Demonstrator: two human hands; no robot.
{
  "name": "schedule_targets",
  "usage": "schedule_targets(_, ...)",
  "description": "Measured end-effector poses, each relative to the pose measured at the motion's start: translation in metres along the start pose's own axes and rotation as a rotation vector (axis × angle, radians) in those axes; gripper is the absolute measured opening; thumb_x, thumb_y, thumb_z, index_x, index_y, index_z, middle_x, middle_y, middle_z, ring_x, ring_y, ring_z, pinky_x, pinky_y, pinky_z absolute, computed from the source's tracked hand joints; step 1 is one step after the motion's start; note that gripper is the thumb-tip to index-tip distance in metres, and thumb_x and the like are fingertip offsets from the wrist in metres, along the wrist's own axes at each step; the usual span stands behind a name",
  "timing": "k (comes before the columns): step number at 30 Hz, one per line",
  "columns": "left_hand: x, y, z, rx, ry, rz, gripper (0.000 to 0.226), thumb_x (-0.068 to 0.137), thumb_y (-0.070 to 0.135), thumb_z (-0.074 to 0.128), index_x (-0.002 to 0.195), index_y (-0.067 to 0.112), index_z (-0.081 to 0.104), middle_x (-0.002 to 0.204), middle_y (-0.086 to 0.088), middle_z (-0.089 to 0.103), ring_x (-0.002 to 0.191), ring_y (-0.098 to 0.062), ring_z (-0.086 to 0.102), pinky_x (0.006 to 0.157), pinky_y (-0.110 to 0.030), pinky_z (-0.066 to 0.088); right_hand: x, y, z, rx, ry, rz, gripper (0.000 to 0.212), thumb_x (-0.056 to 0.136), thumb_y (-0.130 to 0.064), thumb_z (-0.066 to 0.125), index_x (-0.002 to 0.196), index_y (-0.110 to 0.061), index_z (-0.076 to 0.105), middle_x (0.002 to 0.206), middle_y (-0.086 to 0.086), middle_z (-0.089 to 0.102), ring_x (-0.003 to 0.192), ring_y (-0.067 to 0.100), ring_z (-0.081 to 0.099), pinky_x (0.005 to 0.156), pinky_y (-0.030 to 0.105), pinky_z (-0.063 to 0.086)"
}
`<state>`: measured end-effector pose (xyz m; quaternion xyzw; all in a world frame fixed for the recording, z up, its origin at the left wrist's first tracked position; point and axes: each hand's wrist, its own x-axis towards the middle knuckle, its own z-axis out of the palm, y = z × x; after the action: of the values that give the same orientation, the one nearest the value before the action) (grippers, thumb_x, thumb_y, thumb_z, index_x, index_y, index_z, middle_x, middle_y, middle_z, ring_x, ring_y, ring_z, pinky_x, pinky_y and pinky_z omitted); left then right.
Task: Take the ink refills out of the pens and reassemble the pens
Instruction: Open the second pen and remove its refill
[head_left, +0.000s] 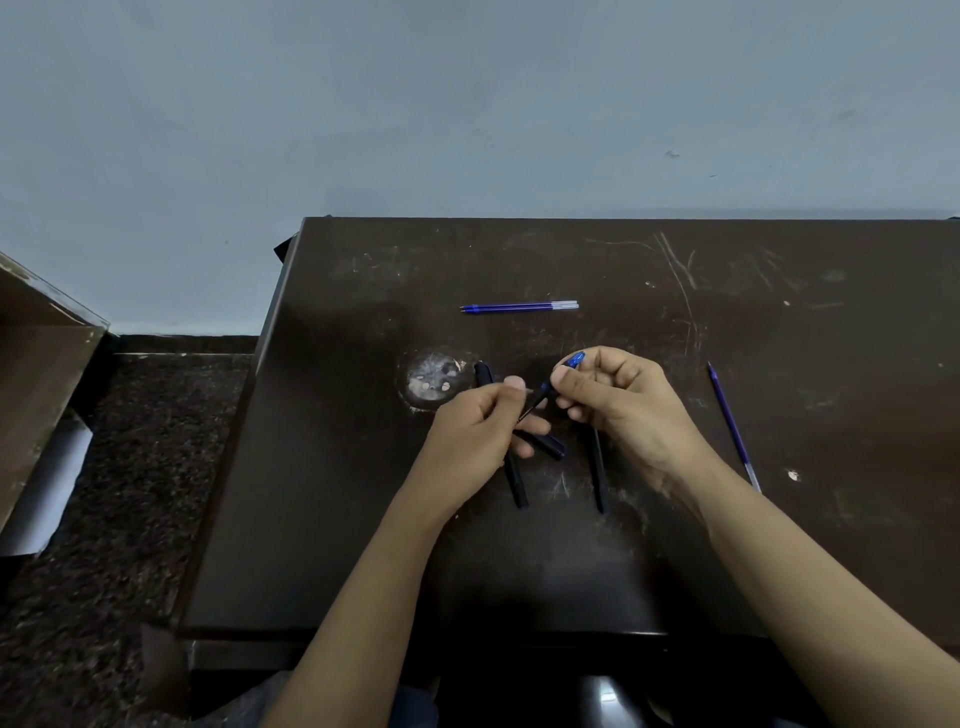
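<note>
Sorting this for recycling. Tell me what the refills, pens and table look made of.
Refills: likely plastic tubes, see-through, blue ink inside with clear ends. Pens: probably matte dark plastic; the held pen shows a glossy translucent blue tip piece. Table: seemingly wood or laminate, dark brown, semi-gloss, with pale scratches and a worn patch.

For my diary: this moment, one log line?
left hand, right hand: grip dark blue-tipped plastic pen | two thin blue ink refills: far | third refill: right
</note>
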<state>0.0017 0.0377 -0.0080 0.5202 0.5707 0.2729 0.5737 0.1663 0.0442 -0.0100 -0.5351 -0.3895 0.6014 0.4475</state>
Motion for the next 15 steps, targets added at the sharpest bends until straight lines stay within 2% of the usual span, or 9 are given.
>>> schedule_targets(2, -0.0009, 0.0011, -0.0001, 0.011, -0.02, 0.018, 0.03, 0.1, 0.032, 0.045, 0.092, 0.021, 0.072, 0.081, 0.002, 0.076, 0.057, -0.001, 0.061, 0.051, -0.006, 0.039, -0.0002, 0.0005, -0.0001, 0.003, 0.0, 0.003, 0.019, 0.081, -0.012, 0.07, 0.093, 0.003, 0.066, 0.065, 0.003, 0.062, 0.063, 0.01, 0.057, 0.061, 0.018, 0.048)
schedule_targets(5, 0.0001, -0.0015, -0.0022, 0.043, 0.043, 0.114, 0.006, 0.09, 0.028, 0.064, 0.085, 0.03, 0.067, 0.08, 0.004, 0.072, 0.065, -0.002, 0.062, 0.059, -0.013, 0.046, 0.0006, 0.0009, 0.0, 0.014, 0.006, 0.005, 0.022, 0.082, -0.011, 0.07, 0.095, 0.006, 0.064, 0.063, 0.002, 0.062, 0.064, 0.011, 0.057, 0.062, 0.019, 0.048)
schedule_targets(6, 0.001, -0.0028, -0.0029, 0.048, 0.08, 0.128, 0.005, 0.086, 0.029, 0.069, 0.085, 0.032, 0.065, 0.081, 0.005, 0.071, 0.069, -0.003, 0.062, 0.063, -0.017, 0.049, 0.0007, 0.0008, 0.0, 0.018, 0.005, 0.005, 0.021, 0.082, -0.01, 0.07, 0.095, 0.005, 0.065, 0.063, 0.001, 0.062, 0.064, 0.01, 0.057, 0.062, 0.019, 0.048)
schedule_targets(8, 0.0006, -0.002, -0.0018, 0.019, 0.103, 0.089, 0.005, 0.087, 0.035, 0.065, 0.09, 0.031, 0.063, 0.084, 0.005, 0.072, 0.069, -0.004, 0.063, 0.063, -0.022, 0.048, 0.0008, 0.001, 0.0004, 0.024, 0.002, 0.006, 0.015, 0.082, -0.01, 0.07, 0.092, 0.001, 0.066, 0.062, 0.0, 0.062, 0.064, 0.01, 0.058, 0.062, 0.019, 0.048)
schedule_targets(11, -0.0015, 0.0017, 0.001, -0.022, 0.013, -0.031, 0.027, 0.099, 0.038, 0.044, 0.099, 0.026, 0.068, 0.085, 0.007, 0.075, 0.062, -0.002, 0.064, 0.057, -0.018, 0.042, 0.0005, 0.0015, 0.0007, 0.034, -0.003, 0.008, 0.012, 0.082, -0.011, 0.069, 0.089, -0.002, 0.066, 0.06, -0.001, 0.062, 0.064, 0.01, 0.057, 0.062, 0.019, 0.048)
schedule_targets(13, -0.0022, 0.0022, 0.0002, 0.018, -0.018, 0.015, 0.028, 0.099, 0.033, 0.046, 0.091, 0.024, 0.071, 0.081, 0.005, 0.075, 0.06, -0.002, 0.063, 0.056, -0.014, 0.041, 0.0006, 0.0018, 0.0007, 0.034, -0.009, 0.006, 0.01, 0.081, -0.011, 0.07, 0.086, -0.004, 0.066, 0.06, -0.001, 0.061, 0.064, 0.011, 0.057, 0.062, 0.019, 0.048)
schedule_targets(15, -0.0013, -0.0001, -0.0015, 0.029, 0.018, 0.096, 0.011, 0.093, 0.027, 0.06, 0.087, 0.026, 0.069, 0.076, 0.005, 0.072, 0.06, 0.0, 0.061, 0.057, -0.013, 0.043, 0.0007, 0.0023, 0.0007, 0.033, -0.005, 0.009, 0.014, 0.08, -0.012, 0.07, 0.088, -0.001, 0.066, 0.061, 0.001, 0.061, 0.064, 0.012, 0.056, 0.063, 0.02, 0.048)
